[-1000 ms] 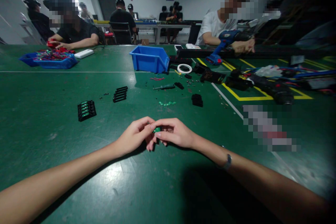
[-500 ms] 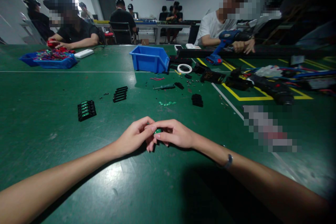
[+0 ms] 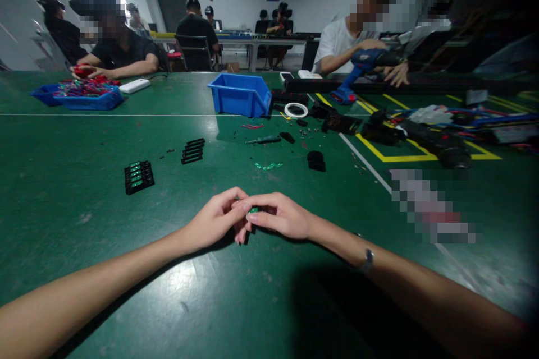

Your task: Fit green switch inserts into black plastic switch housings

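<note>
My left hand (image 3: 222, 214) and my right hand (image 3: 283, 215) meet low over the green table, fingers closed together around a small green circuit board (image 3: 253, 211). Only a sliver of the board shows between thumbs and fingers; the rest is hidden. Beyond the hands lies a curved row of small green boards (image 3: 268, 166). A stack of black plastic parts (image 3: 316, 160) lies to the right of that row. On the left are a row of black frames (image 3: 193, 151) and a group of black holders with green boards in them (image 3: 139, 177).
A screwdriver (image 3: 264, 139), a white ring (image 3: 296, 110) and a blue bin (image 3: 241, 95) stand farther back. A blue power drill (image 3: 357, 74) and a black power tool (image 3: 438, 141) are on the right. Blue trays of wires (image 3: 90, 95) sit far left; co-workers sit across the table.
My hands stay almost where they were, with slight finger movement around the green board. The co-worker at the right has shifted a hand near the blue drill.
</note>
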Tool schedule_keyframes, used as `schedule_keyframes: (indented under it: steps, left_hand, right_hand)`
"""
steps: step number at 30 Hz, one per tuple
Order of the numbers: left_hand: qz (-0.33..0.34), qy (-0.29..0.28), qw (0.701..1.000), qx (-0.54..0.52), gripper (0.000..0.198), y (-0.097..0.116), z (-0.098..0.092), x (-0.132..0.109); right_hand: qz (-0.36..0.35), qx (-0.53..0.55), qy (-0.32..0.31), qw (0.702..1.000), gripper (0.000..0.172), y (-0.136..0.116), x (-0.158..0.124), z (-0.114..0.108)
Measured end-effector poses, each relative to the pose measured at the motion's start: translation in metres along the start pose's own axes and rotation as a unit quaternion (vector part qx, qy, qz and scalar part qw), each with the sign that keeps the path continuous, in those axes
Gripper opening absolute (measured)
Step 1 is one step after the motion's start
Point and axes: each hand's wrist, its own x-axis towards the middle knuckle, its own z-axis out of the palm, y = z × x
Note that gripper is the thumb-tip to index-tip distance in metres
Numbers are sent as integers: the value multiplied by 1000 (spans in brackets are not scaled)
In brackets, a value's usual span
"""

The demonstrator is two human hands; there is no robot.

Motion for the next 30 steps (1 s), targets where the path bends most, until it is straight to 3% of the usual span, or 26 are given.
schedule_keyframes:
  steps: [30]
  left_hand:
    - [-5, 4, 1000, 7, 28, 0, -1, 2]
  right_hand:
    - [8, -34, 51, 998, 30, 1, 0, 1]
